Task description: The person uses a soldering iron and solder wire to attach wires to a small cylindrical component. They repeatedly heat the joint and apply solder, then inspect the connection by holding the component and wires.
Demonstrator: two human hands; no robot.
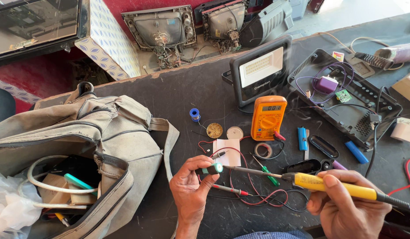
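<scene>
1. Head view, your left hand (190,189): fingers curled, thumb and fingertips pinching a small cylindrical cell (210,169) with a dark body and a teal end. It is held just above the tabletop (178,95), in front of you. By its look it is light, rigid and smooth; hold it around the middle of the barrel so that it does not roll or slip.
2. Head view, your right hand (346,203): closed around the yellow handle of a soldering iron (329,183), like a pen. The metal tip points left and reaches the teal end of the cell. Judged stiff and light; keep to the yellow grip, well back from the metal shaft, which is likely hot.
3. Below the hands: red and black test leads (253,194) looped on the tabletop, a red-tipped probe close to your left hand.
4. Beyond them: orange multimeter (268,117), white paper scrap (227,152), round tin of flux (214,130), blue solder spool (195,114), green screwdriver (269,175).
5. Further back: black flood lamp (259,71), opened black casing (346,99) with purple wiring.
6. Left side: grey tool bag (81,150), open, cables inside.
</scene>
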